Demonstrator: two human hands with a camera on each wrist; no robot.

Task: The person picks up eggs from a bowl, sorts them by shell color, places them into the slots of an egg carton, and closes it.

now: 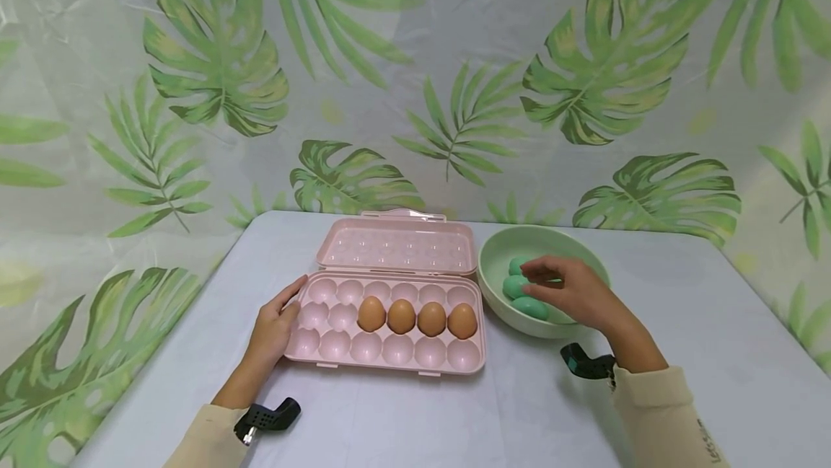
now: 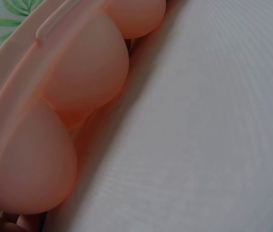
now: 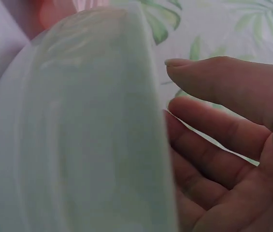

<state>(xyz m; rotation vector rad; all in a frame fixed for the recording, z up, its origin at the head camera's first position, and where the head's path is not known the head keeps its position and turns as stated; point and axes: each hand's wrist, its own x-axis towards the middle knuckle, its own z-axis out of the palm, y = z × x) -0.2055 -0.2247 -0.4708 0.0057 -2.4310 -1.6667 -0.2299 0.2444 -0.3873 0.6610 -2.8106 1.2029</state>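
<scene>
1. Inside the bowl [image 1: 535, 239], just right of the carton [image 1: 366, 347]: green eggs [image 1: 516, 286], three in view, ranged from back to front.
2. Nearest to them: the right hand [image 1: 574, 293], above the bowl's right side, fingers loosely bent and thumb apart, with nothing held between. Touching a green egg or not: cannot tell.
3. Judged decisive: green eggs directly left of the right palm, close by the fingertips, and so between that palm and the carton.
4. Long axis of the front green egg: roughly left to right, slanting slightly frontward at its right end.
5. Well apart from the eggs in the bowl: the left hand [image 1: 274, 327], gripping the carton's left end, thumb at the rim.
6. Long axis of the carton: left to right, with lid [image 1: 396, 246] open behind and four brown eggs [image 1: 401, 316] upright in the middle row's rightmost cups.
</scene>
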